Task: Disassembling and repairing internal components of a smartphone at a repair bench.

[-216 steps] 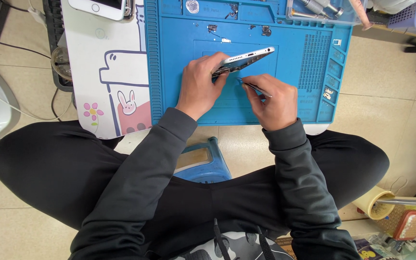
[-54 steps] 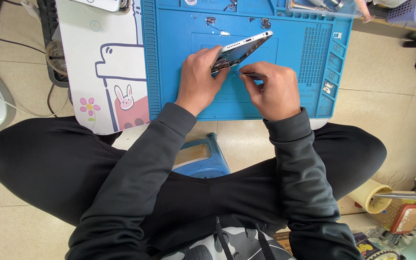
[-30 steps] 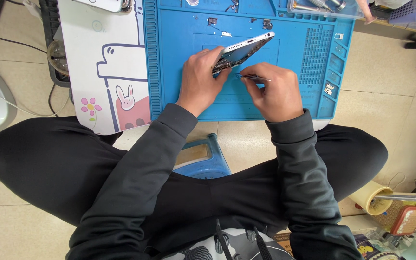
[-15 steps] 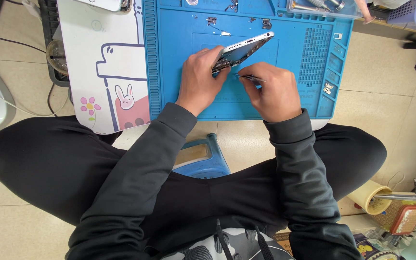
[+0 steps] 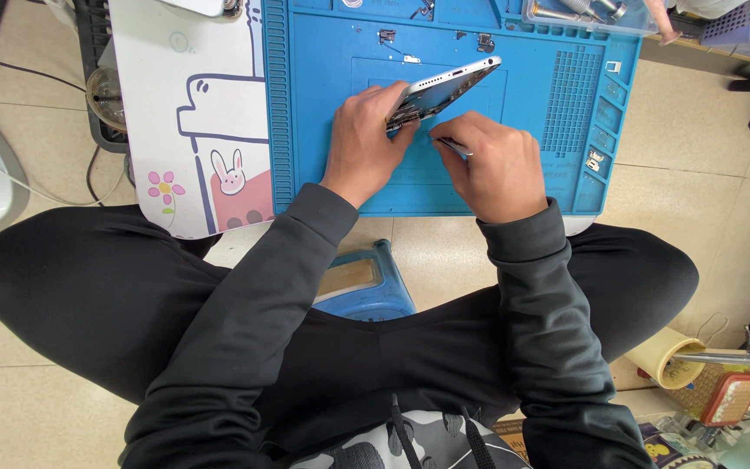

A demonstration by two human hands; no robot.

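Now an opened phone is held tilted over the blue mat.
Left hand clamps the phone by its lower end, near the table's middle; right hand pinches a thin tool beside it. Light, stiff, fragile: best gripped by the edges. Since earlier, barely anything has shifted.

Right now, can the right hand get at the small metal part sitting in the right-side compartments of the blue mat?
Probably yes. The right hand lies on the blue mat, with only bare mat between it and the small metal part. But it grips a thin tool near the opened phone, so the fingers aren't free.
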